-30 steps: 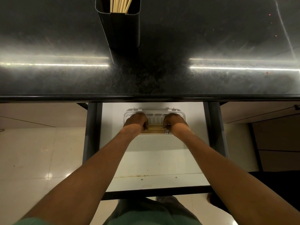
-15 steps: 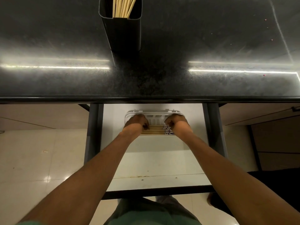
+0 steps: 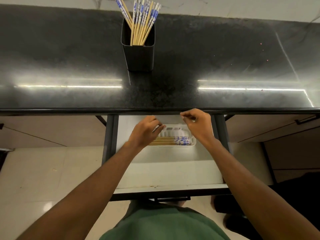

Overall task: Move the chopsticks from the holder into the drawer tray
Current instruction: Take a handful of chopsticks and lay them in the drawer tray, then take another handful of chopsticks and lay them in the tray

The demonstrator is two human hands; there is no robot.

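Observation:
A black rectangular holder [image 3: 139, 56] stands on the dark countertop with several wooden chopsticks [image 3: 140, 23] with blue-and-white tops sticking out of it. Below the counter edge an open white drawer holds a white tray [image 3: 192, 144]. Several chopsticks [image 3: 170, 141] lie flat in the tray's near side. My left hand [image 3: 146, 131] hovers over the tray's left end, fingers loosely curled, holding nothing. My right hand [image 3: 199, 124] is raised near the counter edge above the tray's right end, fingers loosely pinched and empty.
The black countertop [image 3: 225, 66] runs across the view with a pale wall behind. The drawer floor [image 3: 164, 170] stretches toward me, with a dark handle [image 3: 173, 198] on its front. Cabinet fronts sit either side, a tiled floor at the left.
Both hands have lifted off the chopsticks in the tray and risen toward the counter edge. The view has tilted up, showing the holder's chopstick tops.

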